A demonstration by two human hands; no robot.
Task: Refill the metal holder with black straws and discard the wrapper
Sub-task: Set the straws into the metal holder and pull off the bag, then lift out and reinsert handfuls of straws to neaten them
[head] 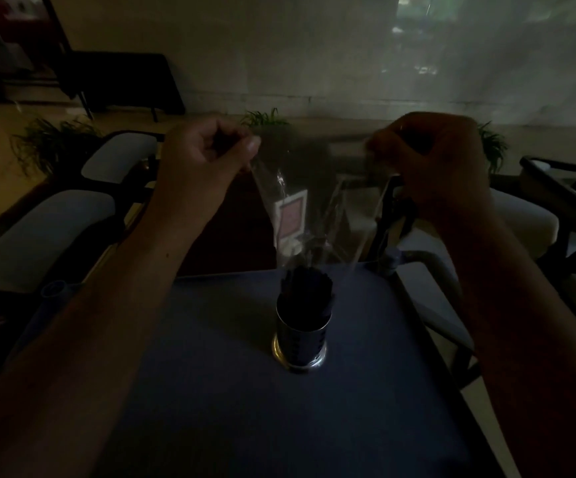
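Note:
A round metal holder [301,343] stands on the dark blue table top [210,391], packed with black straws [305,291] whose tops stick out above its rim. Directly above it hangs a clear plastic wrapper [317,215] bearing a small pink-and-white label. My left hand [203,160] pinches the wrapper's upper left corner. My right hand [431,157] pinches its upper right corner. The wrapper's lower end reaches the straw tops. The room is dim, so I cannot tell whether any straws remain inside the wrapper.
Cushioned chairs stand at the left [55,232] and right [521,219] of the table. Potted plants [265,120] line a ledge behind. A curtain [452,46] covers the back wall. A dark-framed chair [555,174] sits at far right.

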